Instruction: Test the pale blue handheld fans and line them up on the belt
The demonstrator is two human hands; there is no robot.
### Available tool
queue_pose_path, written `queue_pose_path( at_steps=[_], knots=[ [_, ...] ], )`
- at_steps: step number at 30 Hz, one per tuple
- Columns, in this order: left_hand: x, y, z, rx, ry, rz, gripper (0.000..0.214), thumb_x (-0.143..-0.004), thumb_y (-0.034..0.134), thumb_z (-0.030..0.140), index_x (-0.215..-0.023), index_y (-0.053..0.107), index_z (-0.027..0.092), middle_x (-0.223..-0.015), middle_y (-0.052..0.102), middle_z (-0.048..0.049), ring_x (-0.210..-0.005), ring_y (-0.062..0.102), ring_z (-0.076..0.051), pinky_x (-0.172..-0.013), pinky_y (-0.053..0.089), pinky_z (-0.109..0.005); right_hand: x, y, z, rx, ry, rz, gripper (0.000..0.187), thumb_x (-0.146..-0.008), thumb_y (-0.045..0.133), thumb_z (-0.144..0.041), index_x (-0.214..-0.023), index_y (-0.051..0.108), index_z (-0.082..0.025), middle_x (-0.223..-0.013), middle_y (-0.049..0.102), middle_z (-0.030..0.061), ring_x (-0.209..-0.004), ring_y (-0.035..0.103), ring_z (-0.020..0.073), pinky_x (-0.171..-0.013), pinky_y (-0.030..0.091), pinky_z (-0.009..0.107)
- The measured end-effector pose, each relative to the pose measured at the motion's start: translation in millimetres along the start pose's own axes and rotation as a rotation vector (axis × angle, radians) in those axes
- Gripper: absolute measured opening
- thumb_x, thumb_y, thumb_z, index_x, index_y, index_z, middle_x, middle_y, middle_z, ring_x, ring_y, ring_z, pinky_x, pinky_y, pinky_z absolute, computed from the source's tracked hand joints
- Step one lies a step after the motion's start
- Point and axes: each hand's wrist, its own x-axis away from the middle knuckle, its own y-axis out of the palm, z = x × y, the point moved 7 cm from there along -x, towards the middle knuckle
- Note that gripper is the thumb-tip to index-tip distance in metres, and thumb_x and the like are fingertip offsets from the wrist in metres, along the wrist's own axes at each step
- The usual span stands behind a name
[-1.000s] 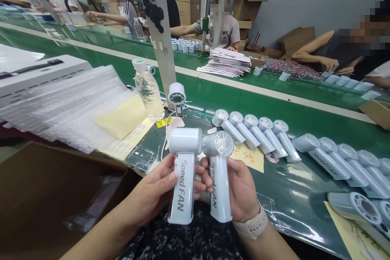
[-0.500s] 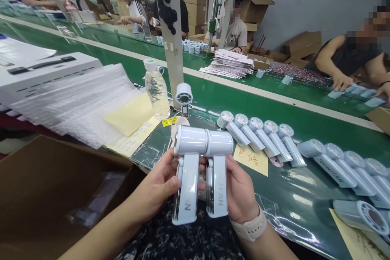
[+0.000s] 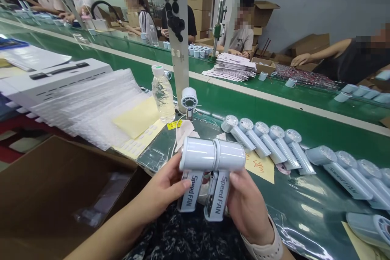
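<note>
My left hand (image 3: 163, 193) grips the handle of a pale blue handheld fan (image 3: 195, 166) marked "Speed FAN". My right hand (image 3: 246, 207) grips a second, matching fan (image 3: 224, 170) beside it. The two round fan heads touch end to end, and both handles point down towards me. A row of like fans (image 3: 268, 140) lies on the green bench to the right. One more fan (image 3: 189, 99) stands upright just beyond my hands.
A water bottle (image 3: 163, 93) stands behind sheets of bubble wrap (image 3: 91, 101) and yellow sticker paper (image 3: 138, 118). An open brown carton (image 3: 61, 195) is at lower left. A white post (image 3: 179, 36) rises mid-bench. Other people work across the green conveyor (image 3: 243, 97).
I have tilted both fans so the "Speed FAN" sides of their handles face me. The heads stay pressed together, and the camera has shifted a little left.
</note>
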Motion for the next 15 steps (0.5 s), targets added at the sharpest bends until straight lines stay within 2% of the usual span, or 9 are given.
queue_pose_path(
  at_steps=[4, 6, 9, 10, 12, 13, 15],
  knots=[
    [1, 0.3, 18, -0.372, 0.208, -0.069, 0.033, -0.082, 0.075, 0.038, -0.113, 0.075, 0.026, -0.114, 0.075, -0.0072, -0.108, 0.068, -0.031, -0.097, 0.053, -0.04, 11, 11, -20, 0.4, -0.232, -0.204, 0.057, -0.081, 0.08, -0.023, -0.131, 0.053, -0.035, -0.132, 0.065, 0.004, -0.128, 0.057, 0.0275, -0.11, 0.045, 0.044],
    [4, 0.7, 23, -0.547, 0.356, -0.096, 0.027, -0.086, 0.072, 0.031, -0.112, 0.075, 0.03, -0.115, 0.075, -0.0045, -0.116, 0.065, -0.029, -0.112, 0.041, -0.043, 16, 20, -26, 0.513, -0.343, -0.307, 0.059, -0.083, 0.079, -0.028, -0.133, 0.049, -0.036, -0.141, 0.06, 0.0041, -0.141, 0.044, 0.0274, -0.118, 0.036, 0.048],
    [10, 1.0, 28, -0.78, 0.592, -0.066, 0.03, -0.091, 0.065, 0.019, -0.117, 0.072, 0.032, -0.114, 0.075, -0.0026, -0.124, 0.059, -0.024, -0.122, 0.023, -0.045, 15, 27, -28, 0.607, -0.457, -0.377, 0.053, -0.089, 0.073, -0.041, -0.134, 0.046, -0.035, -0.141, 0.06, 0.0058, -0.146, 0.037, 0.0265, -0.118, 0.035, 0.049],
    [11, 1.4, 30, -0.837, 0.647, -0.05, 0.031, -0.092, 0.062, 0.016, -0.117, 0.071, 0.032, -0.114, 0.075, -0.0025, -0.124, 0.058, -0.023, -0.122, 0.021, -0.045, 14, 27, -28, 0.624, -0.479, -0.382, 0.051, -0.09, 0.071, -0.043, -0.135, 0.046, -0.034, -0.14, 0.061, 0.0067, -0.144, 0.041, 0.0274, -0.116, 0.039, 0.05],
    [10, 1.3, 35, -0.935, 0.681, -0.03, 0.028, -0.092, 0.06, 0.015, -0.114, 0.07, 0.029, -0.108, 0.074, -0.0029, -0.114, 0.059, -0.023, -0.121, 0.019, -0.047, 12, 24, -29, 0.681, -0.508, -0.358, 0.054, -0.089, 0.071, -0.041, -0.135, 0.045, -0.032, -0.131, 0.066, 0.0089, -0.129, 0.057, 0.0293, -0.106, 0.05, 0.047],
    [8, 0.9, 37, -0.952, 0.655, -0.05, 0.023, -0.09, 0.061, 0.016, -0.108, 0.071, 0.026, -0.102, 0.073, -0.0037, -0.105, 0.06, -0.023, -0.119, 0.022, -0.048, 13, 20, -33, 0.739, -0.536, -0.325, 0.057, -0.086, 0.074, -0.039, -0.135, 0.046, -0.03, -0.124, 0.069, 0.0095, -0.117, 0.065, 0.0295, -0.098, 0.055, 0.045],
    [8, 1.3, 42, -0.893, 0.577, -0.174, 0.008, -0.089, 0.063, 0.026, -0.091, 0.071, 0.022, -0.085, 0.068, -0.0039, -0.086, 0.058, -0.022, -0.108, 0.036, -0.045, 18, 9, -48, 0.915, -0.598, -0.239, 0.051, -0.082, 0.075, -0.032, -0.128, 0.052, -0.029, -0.112, 0.072, 0.0087, -0.095, 0.071, 0.0281, -0.087, 0.059, 0.044]
  ],
)
